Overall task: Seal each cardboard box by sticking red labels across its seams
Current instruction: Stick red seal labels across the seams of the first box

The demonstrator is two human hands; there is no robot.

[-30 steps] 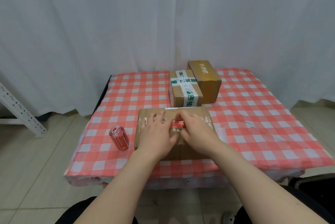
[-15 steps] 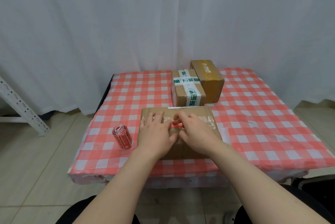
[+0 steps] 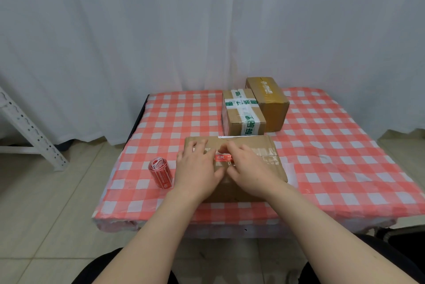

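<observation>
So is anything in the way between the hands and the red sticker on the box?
No, nothing visible. The left hand and right hand both touch the red label, which lies on top of the nearest cardboard box.

left hand and right hand palms down, fingers flat toward 12 o'clock — left forearm angled in from 7, right forearm from 5.

**Label pressed flatter between your hands**
A second ago the red label showed as a wider, rumpled patch at your fingertips. Now it lies as a thin, flat strip on the cardboard box, running from your left hand to your right hand. Your head has also turned slightly left, so everything sits a little further right.
</observation>
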